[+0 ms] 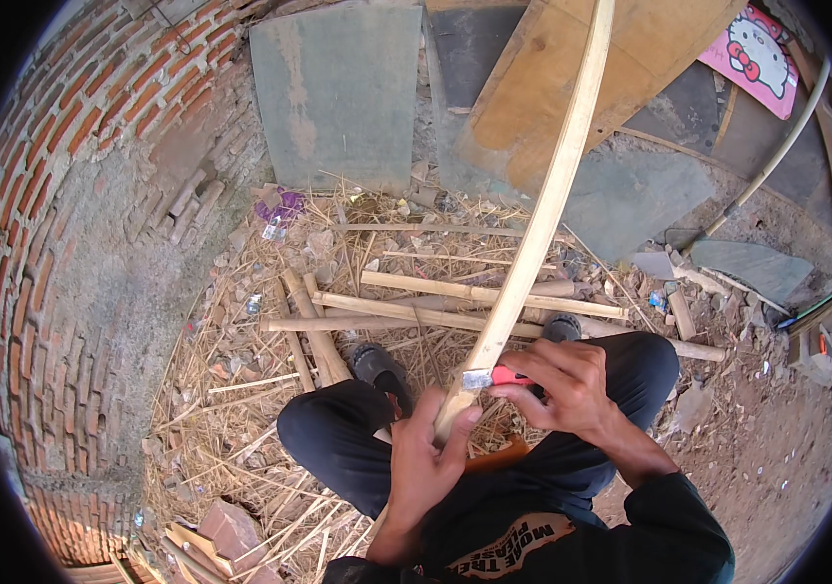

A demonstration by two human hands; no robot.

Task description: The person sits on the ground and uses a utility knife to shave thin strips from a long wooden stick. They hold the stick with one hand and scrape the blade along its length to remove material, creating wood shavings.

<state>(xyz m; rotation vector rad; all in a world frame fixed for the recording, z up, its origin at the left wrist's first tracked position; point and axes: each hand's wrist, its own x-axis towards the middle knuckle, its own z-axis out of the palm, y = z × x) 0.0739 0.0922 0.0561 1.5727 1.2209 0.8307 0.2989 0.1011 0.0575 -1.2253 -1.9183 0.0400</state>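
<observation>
A long, pale split-bamboo strip [544, 224] rises from my lap past the top of the view, curved by the lens. My left hand [426, 456] is wrapped round its lower end, thumb along one side. In my right hand [572, 384] is a red-handled knife [506, 376], its fingers closed round the handle. The knife's short, wide metal blade lies across the strip just above my left hand. Whether the edge bites into the bamboo cannot be seen. Something orange [496, 457] shows between my thighs, mostly hidden by my hands and the strip.
Several bamboo poles and split pieces [494, 294] lie on straw-littered ground beyond my feet. A brick wall [66, 243] stands at left. Grey panels [333, 107], a brown board [620, 58] and a pink cartoon board [752, 60] line the back. A broken brick [229, 530] lies lower left.
</observation>
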